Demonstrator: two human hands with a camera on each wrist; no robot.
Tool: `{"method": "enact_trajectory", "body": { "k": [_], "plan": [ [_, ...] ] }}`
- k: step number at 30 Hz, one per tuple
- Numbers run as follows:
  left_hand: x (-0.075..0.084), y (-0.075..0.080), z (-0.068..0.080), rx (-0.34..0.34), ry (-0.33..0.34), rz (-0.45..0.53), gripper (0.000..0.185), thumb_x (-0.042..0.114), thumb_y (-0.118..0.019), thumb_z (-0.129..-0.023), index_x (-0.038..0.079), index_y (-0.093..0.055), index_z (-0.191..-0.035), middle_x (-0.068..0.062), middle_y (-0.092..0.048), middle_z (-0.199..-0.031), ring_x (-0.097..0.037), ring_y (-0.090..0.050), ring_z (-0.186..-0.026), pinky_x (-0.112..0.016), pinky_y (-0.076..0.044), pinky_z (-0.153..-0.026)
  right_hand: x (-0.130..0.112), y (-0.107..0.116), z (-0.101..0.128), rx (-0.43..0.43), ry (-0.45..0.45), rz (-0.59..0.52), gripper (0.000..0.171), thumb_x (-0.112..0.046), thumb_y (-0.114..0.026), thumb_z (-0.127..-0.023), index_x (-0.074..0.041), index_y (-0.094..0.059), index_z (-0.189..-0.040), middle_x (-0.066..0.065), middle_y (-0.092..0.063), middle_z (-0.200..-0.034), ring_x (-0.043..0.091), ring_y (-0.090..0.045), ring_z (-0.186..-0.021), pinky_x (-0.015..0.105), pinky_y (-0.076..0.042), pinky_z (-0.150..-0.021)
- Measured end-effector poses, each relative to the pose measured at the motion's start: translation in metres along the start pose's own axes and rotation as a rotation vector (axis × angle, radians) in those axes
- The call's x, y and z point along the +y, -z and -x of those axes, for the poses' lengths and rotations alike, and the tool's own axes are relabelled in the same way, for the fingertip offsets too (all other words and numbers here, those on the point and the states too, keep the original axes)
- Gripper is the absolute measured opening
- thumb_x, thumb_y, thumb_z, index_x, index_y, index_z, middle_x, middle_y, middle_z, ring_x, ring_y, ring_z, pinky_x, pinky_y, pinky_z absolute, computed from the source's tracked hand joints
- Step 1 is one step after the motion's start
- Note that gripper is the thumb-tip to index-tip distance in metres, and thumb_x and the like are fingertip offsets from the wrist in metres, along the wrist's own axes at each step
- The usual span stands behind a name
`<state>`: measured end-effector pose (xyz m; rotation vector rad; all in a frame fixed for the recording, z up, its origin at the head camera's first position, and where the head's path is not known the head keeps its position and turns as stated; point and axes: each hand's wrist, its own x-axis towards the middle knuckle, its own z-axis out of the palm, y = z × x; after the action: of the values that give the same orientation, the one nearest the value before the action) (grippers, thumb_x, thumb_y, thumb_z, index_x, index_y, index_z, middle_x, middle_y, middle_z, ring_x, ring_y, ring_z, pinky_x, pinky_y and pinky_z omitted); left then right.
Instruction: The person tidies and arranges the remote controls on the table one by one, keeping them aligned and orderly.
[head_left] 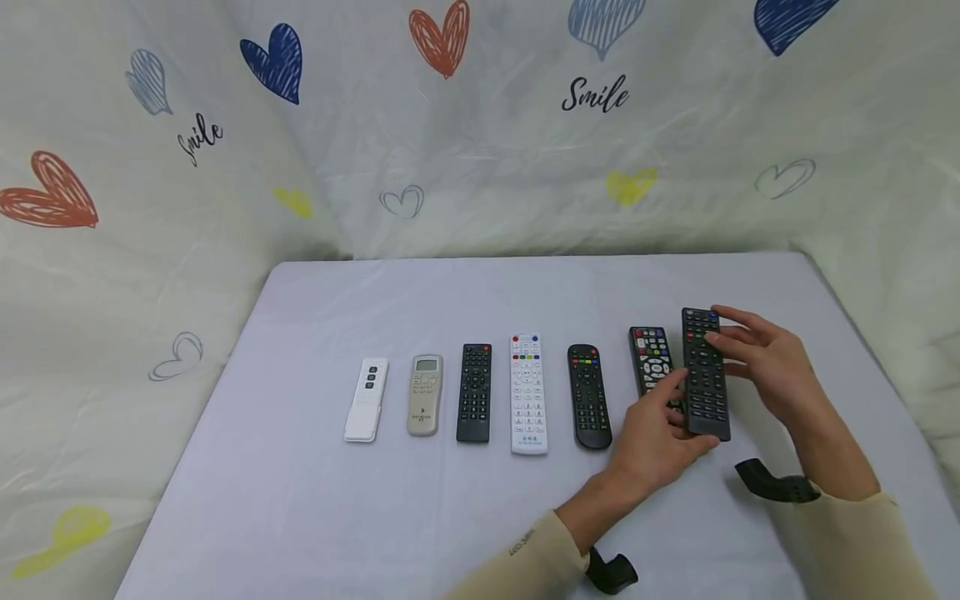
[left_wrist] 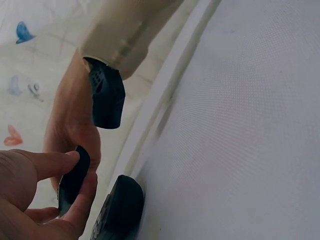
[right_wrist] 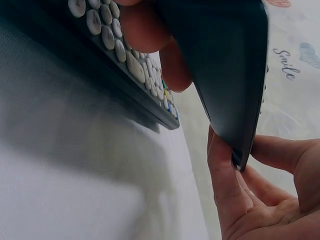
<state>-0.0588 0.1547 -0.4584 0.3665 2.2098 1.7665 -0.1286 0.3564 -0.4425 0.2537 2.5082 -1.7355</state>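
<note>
Both hands hold a black remote control [head_left: 705, 383], raised over the table at the right end of a row of remotes. My left hand [head_left: 654, 440] pinches its lower end, thumb at the bottom edge. At the upper end, my right hand [head_left: 767, 360] grips it between thumb and fingers. Beneath and to the left lies another black remote with large white buttons [head_left: 649, 354], partly hidden by the left hand. From the right wrist view, the held remote's smooth dark back [right_wrist: 220, 65] shows above the white-buttoned remote [right_wrist: 135, 70].
Leftward on the white table [head_left: 300, 517] lie a black remote with a rounded end [head_left: 589, 398], a long white remote [head_left: 529, 400], a black rectangular remote [head_left: 474, 396], a beige remote with a small screen [head_left: 425, 398] and a small white remote [head_left: 366, 404]. Behind hangs a heart-printed sheet [head_left: 495, 142].
</note>
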Motion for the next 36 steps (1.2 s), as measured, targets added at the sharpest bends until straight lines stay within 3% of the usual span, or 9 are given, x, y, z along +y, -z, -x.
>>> {"method": "enact_trajectory", "body": {
  "k": [9,22,36],
  "plan": [
    [0.0,-0.007,0.0,-0.002,0.006,-0.022,0.087,0.005,-0.087,-0.083,0.022,-0.042,-0.156,0.002,-0.065,-0.136,0.011,-0.063,-0.087,-0.006,-0.054,-0.072,0.007,0.006,0.002,-0.032,-0.004,-0.069,0.06,-0.026,-0.068,-0.102,-0.014,-0.046,-0.157,-0.031,-0.07,-0.1,-0.008,-0.067,-0.087,0.016,-0.058,-0.07],
    [-0.004,-0.014,0.0,-0.009,-0.011,-0.023,0.086,0.004,-0.085,-0.085,0.018,-0.04,-0.158,0.002,-0.065,-0.136,0.012,-0.062,-0.087,-0.005,-0.053,-0.072,0.011,0.007,0.001,-0.035,-0.013,0.02,0.064,-0.029,-0.065,-0.104,-0.013,-0.041,-0.16,-0.035,-0.067,-0.099,-0.009,-0.065,-0.087,0.015,-0.058,-0.071],
    [-0.003,-0.023,-0.001,-0.034,-0.033,-0.039,0.086,0.004,-0.082,-0.088,0.015,-0.036,-0.16,0.003,-0.062,-0.133,0.012,-0.063,-0.09,-0.005,-0.053,-0.071,0.019,0.013,-0.001,-0.028,-0.03,0.027,0.064,-0.031,-0.064,-0.104,-0.013,-0.04,-0.161,-0.035,-0.067,-0.099,-0.009,-0.064,-0.087,0.013,-0.057,-0.071]
  ]
}}
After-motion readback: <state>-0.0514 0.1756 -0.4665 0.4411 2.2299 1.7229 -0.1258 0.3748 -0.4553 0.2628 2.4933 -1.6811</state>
